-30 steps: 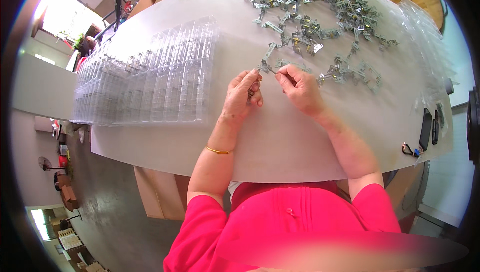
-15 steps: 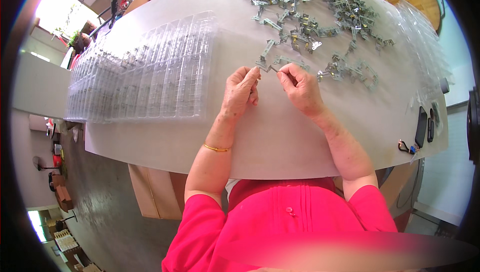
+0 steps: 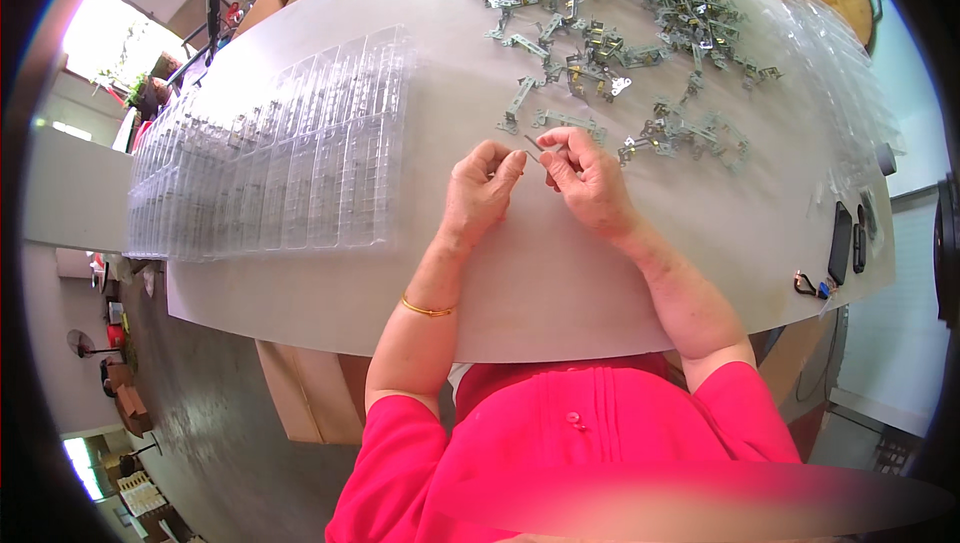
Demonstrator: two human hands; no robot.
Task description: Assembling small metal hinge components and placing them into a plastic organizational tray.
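Close together over the middle of the table, both hands are pinched. My left hand (image 3: 480, 190) has thumb and forefinger pressed together, with the pinched spot touching or nearly touching a thin grey metal piece (image 3: 534, 146). My right hand (image 3: 592, 186) grips that piece between thumb and fingers, and most of it is hidden. Just beyond the fingers lie single metal brackets (image 3: 518, 103), and a loose heap of metal brackets (image 3: 603, 43), some with brass-coloured parts, spreads toward the far side. Whatever the left fingertips hold is too small to make out.
Stacked clear plastic compartment trays (image 3: 345, 143) stand on the left of the table (image 3: 560, 293). More clear trays (image 3: 825, 73) lean at the far right. Near the right edge are a black phone-like object (image 3: 840, 243) and small tools. A cardboard box (image 3: 310, 388) sits below the front edge.
The thin metal piece stretched between both hands now sits mainly at the right hand's fingers and is turned. The right fingers have shifted their grip. The view has also moved slightly.
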